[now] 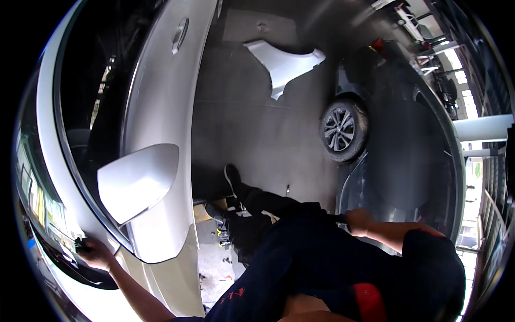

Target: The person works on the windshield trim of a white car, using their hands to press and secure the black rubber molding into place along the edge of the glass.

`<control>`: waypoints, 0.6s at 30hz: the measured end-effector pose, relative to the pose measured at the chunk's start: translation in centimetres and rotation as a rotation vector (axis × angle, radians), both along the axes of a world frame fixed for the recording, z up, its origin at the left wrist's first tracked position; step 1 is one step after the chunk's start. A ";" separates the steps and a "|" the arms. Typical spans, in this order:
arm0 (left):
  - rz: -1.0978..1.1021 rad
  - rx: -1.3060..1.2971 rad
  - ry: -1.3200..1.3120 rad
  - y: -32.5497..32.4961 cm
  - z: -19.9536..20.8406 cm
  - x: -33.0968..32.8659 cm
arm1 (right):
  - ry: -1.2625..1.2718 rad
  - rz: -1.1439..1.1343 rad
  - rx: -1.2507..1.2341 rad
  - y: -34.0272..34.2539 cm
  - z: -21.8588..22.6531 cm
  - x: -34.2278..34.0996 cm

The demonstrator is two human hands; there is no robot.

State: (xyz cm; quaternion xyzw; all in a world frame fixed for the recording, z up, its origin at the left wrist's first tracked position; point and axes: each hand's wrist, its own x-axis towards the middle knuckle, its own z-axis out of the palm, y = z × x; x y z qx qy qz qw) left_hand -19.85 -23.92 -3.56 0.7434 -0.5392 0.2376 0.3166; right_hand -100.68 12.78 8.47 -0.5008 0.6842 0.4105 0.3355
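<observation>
My left hand (97,254) is closed at the base of the windshield of a silver car. Its fingers are round a small black object (81,245), whose kind I cannot make out. Close by, the silver side mirror (140,181) stands out from the car's door (163,102). My right hand (359,221) is out at my right side, beside the dark car. It is closed on a dark, narrow piece (341,219) that looks like a handle; the rest of that piece blends into my dark clothes.
A loose silver fender (284,61) lies on the grey floor (252,129) ahead. A dark car (402,155) with a spoked wheel (343,130) stands along the right. Small tools or parts (222,236) lie near my feet, beside the silver car's front panel (171,279).
</observation>
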 end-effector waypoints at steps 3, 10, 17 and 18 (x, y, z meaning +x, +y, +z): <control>-0.046 -0.059 -0.061 -0.5 0.9 -1.8 | -0.029 0.054 -0.018 3.4 -2.2 -5.9; 0.062 -0.053 -0.064 -1.5 0.4 0.6 | -0.061 0.096 -0.123 8.0 -6.1 -17.7; 0.208 -0.035 -0.048 -2.5 1.1 -3.2 | -0.096 0.165 -0.267 16.6 -15.1 -32.2; 0.265 -0.062 -0.043 -1.6 2.3 -0.7 | -0.067 0.139 -0.254 16.0 -16.0 -32.4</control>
